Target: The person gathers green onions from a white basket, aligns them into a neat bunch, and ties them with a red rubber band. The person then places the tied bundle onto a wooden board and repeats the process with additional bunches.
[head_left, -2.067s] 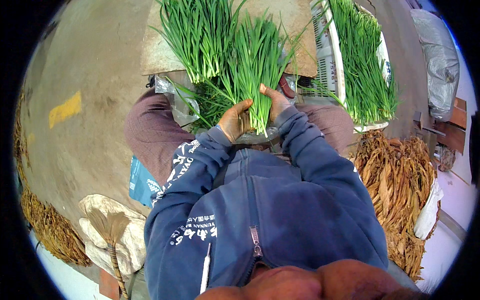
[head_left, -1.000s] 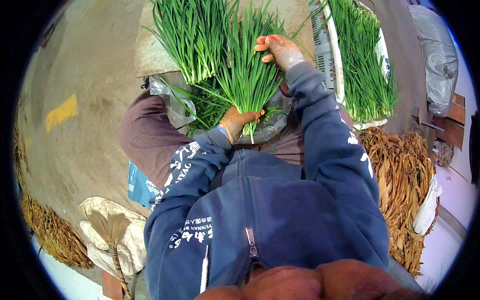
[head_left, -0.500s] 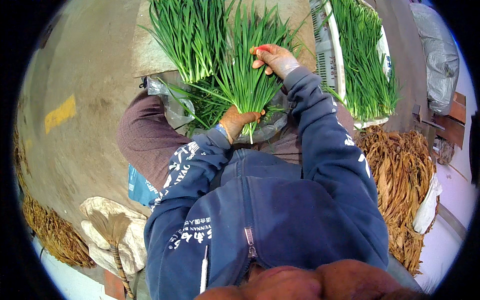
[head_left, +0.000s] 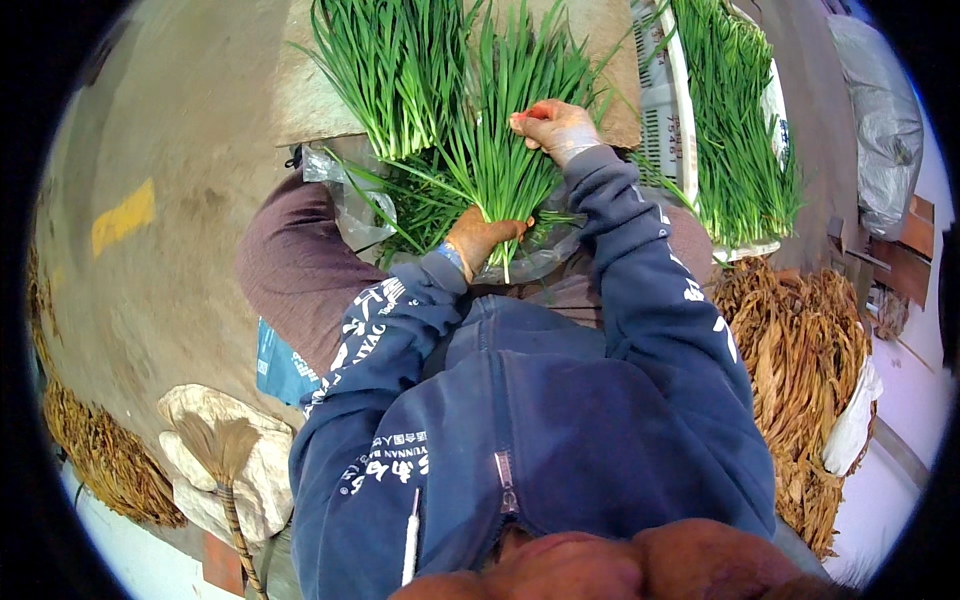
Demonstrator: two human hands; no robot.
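A bunch of green garlic chives fans out in front of me, leaf tips pointing away. My left hand is wrapped round its pale stem ends. Over the right side of the leaves is my right hand, with thumb and fingers pinched together; what they hold, if anything, I cannot make out. Something red shows at its fingertips. To the left, a larger pile of chives lies on a tan board. Loose green leaves sit on clear plastic between my knees.
At the right stands a white plastic crate filled with chives. Bundles of dry brown leaves lie by my right side, more at the far lower left. A straw broom rests on a white sack. A grey plastic-wrapped bundle is at far right.
My right hand has come slightly nearer to me, and its fingers have curled in more. My left hand keeps its grip on the bunch. The view has shifted a little.
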